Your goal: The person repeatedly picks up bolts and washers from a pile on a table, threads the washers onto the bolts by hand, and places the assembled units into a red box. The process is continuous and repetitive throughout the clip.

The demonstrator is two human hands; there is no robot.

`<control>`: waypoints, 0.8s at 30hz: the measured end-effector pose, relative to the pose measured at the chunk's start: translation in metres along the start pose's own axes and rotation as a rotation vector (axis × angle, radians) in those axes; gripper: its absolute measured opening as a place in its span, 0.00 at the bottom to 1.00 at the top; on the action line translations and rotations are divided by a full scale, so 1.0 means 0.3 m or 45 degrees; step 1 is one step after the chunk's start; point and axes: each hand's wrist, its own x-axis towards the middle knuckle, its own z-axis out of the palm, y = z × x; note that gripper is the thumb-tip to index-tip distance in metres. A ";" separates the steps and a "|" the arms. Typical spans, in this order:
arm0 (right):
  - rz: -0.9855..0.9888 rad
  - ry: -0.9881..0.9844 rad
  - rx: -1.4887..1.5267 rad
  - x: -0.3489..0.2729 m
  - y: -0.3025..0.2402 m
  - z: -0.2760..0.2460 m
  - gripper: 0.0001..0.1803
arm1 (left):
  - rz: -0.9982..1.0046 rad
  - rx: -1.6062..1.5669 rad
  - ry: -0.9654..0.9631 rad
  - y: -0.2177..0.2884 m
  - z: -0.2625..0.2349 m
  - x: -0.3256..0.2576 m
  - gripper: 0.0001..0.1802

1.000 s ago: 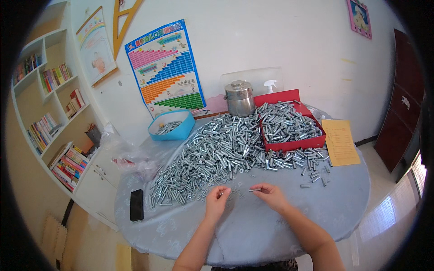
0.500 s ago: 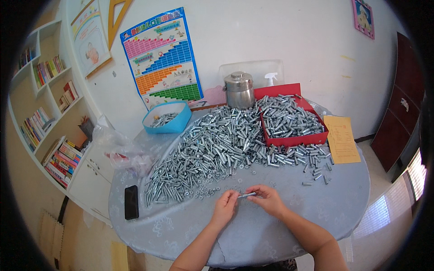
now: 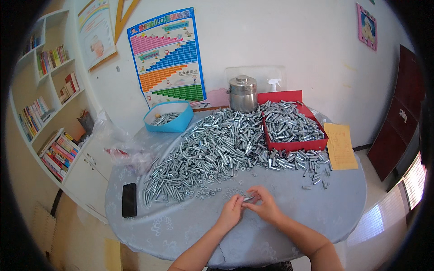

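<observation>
Hands closed together: left hand [image 3: 232,212], right hand [image 3: 263,207] fingers pinching bolt [image 3: 248,198].

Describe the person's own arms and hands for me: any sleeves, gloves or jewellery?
Both forearms come in bare from the lower edge, with no sleeves in view. The left hand and right hand wear no gloves. No watch, bracelet or ring shows, though the fingers are too small to rule out a ring.

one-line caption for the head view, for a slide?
Both hands, left hand and right hand, pinch a small metal bolt beside a heap of bolts on a round table.
</observation>
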 end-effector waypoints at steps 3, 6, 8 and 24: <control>0.202 -0.153 -0.145 0.075 0.022 -0.059 0.15 | -0.350 -0.290 0.290 0.053 -0.052 0.018 0.13; 0.170 -0.275 -0.464 0.171 0.093 -0.078 0.14 | -0.282 -0.371 0.381 0.074 -0.086 0.031 0.13; 0.200 -0.292 -0.569 0.226 0.093 -0.044 0.13 | -0.265 -0.370 0.397 0.071 -0.098 0.026 0.13; 0.211 -0.378 -0.759 0.303 0.174 0.051 0.13 | -0.273 -0.373 0.392 0.051 -0.090 0.028 0.11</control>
